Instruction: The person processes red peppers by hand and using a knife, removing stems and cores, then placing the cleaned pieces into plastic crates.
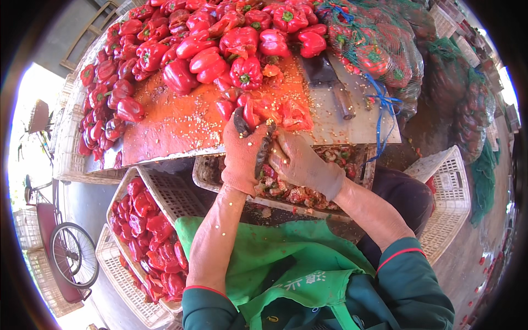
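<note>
My left hand (244, 150), in a pinkish knit glove with dark, seed-flecked fingers, is closed around a piece of red bell pepper (251, 115) at the table's near edge. Close beside it, my right hand (304, 163), also gloved, has curled fingers meeting the left one. Whether anything sits inside the right fist is hidden. Torn-open pepper flesh (296, 116) lies just beyond both hands. Below them, a crate (208, 181) holds cores, seeds and scraps (297, 192). A cleaver (319, 70) with a wooden handle rests on the board to the right.
Whole red bell peppers (206, 64) are heaped across the seed-strewn table (165, 123). Green mesh sacks (383, 53) of peppers stand at right, with blue twine (381, 99) hanging down. Opened peppers (144, 222) fill a crate at lower left. Another white crate (447, 202) stands right.
</note>
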A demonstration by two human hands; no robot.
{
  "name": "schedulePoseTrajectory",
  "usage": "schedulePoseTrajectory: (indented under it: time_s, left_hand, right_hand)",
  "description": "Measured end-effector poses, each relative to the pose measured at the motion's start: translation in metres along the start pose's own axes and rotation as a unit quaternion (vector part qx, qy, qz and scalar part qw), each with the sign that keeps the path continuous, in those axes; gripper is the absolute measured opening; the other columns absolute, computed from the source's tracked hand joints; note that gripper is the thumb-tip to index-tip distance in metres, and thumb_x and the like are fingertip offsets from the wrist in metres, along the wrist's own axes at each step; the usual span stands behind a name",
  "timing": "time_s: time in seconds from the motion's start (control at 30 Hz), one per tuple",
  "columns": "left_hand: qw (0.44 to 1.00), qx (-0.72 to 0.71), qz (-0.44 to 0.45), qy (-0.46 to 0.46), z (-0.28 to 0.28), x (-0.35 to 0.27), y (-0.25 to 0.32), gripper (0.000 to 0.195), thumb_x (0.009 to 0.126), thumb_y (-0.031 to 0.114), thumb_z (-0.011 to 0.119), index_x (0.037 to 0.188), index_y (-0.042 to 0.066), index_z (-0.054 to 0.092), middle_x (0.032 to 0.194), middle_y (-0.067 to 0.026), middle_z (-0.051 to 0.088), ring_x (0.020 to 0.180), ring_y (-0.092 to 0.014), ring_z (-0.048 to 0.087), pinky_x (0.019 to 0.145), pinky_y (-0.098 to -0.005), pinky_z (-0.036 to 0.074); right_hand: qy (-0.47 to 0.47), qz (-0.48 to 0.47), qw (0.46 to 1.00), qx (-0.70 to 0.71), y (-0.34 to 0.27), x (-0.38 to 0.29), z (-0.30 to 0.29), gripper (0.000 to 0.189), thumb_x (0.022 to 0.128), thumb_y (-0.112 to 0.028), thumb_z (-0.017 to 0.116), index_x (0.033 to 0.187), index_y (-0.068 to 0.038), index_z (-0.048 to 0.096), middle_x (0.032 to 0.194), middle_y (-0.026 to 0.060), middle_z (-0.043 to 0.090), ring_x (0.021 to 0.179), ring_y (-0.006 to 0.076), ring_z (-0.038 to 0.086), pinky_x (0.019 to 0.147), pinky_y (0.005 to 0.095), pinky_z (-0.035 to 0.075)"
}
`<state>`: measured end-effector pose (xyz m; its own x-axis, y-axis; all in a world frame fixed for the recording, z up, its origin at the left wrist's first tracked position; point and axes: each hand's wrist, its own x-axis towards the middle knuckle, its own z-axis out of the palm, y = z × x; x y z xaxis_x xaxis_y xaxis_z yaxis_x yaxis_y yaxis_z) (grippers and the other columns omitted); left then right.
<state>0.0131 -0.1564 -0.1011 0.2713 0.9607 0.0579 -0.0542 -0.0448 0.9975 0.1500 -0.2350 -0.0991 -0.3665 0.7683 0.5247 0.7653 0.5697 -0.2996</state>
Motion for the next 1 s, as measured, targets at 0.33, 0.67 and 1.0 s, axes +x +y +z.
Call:
schedulePoseTrajectory:
  time_s: [0.33, 0.67, 1.0]
  left_hand:
    - [0.980, -0.171, -0.040, 0.090, -0.008, 0.012, 0.025, 0.024, 0.086, -0.003, 0.066, 0.109, 0.003, 0.062, 0.086, -0.0038, 0.068, 0.068, -0.013, 0.066, 0.057, -0.0268, 0.055]
    - [0.964, -0.233, -0.116, -0.056, 0.004, -0.016, 0.039, 0.039, 0.091, 0.008, 0.065, 0.129, 0.006, 0.056, 0.090, -0.0008, 0.066, 0.071, -0.008, 0.061, 0.060, -0.0231, 0.052]
    - [0.989, 0.125, 0.074, -0.042, 0.000, -0.006, 0.002, 0.055, 0.084, 0.002, 0.066, 0.136, 0.001, 0.047, 0.113, -0.0135, 0.065, 0.102, -0.021, 0.064, 0.090, -0.0335, 0.051]
  right_hand:
    - [0.013, 0.186, 0.942, 0.281, -0.044, -0.021, -0.020, 0.030, 0.088, -0.013, 0.066, 0.115, -0.007, 0.055, 0.082, 0.0105, 0.061, 0.066, 0.0329, 0.064, 0.058, 0.0373, 0.049]
    - [0.085, 0.403, 0.753, 0.513, -0.001, 0.014, -0.043, 0.036, 0.091, -0.029, 0.069, 0.118, -0.005, 0.064, 0.100, -0.0027, 0.066, 0.080, 0.0057, 0.060, 0.067, 0.0240, 0.051]
    - [0.238, 0.190, 0.949, 0.079, 0.051, 0.046, -0.042, 0.034, 0.080, -0.003, 0.071, 0.112, -0.009, 0.062, 0.102, 0.0051, 0.065, 0.093, 0.0171, 0.064, 0.080, 0.0345, 0.054]
